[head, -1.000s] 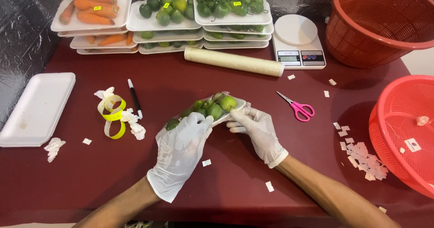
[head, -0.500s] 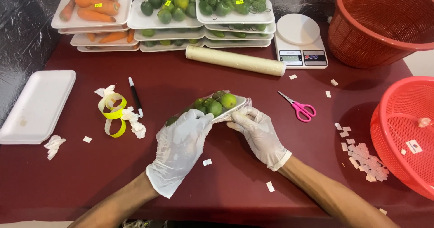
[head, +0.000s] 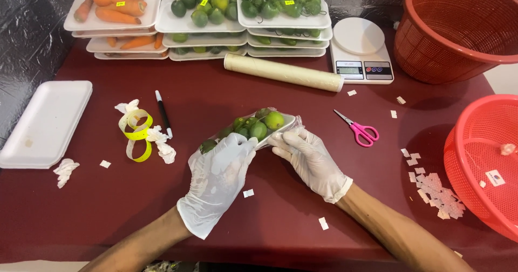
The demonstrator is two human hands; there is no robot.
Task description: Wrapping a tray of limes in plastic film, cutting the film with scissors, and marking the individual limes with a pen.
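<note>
Both gloved hands, left [head: 221, 167] and right [head: 307, 156], grip the tilted white foam tray of green limes [head: 259, 127] (film-wrapped), apparently steadying it.

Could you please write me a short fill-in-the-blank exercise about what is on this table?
1. Both gloved hands, left hand and right hand, hold a tray of ____.
2. The scissors have ____ handles.
3. The kitchen scale stands beside an upright ____ basket.

Missing words: limes; pink; red

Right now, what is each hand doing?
Left hand: closed on the white foam tray of green limes, near end.
Right hand: gripping the tray's wrapped right edge.
</note>
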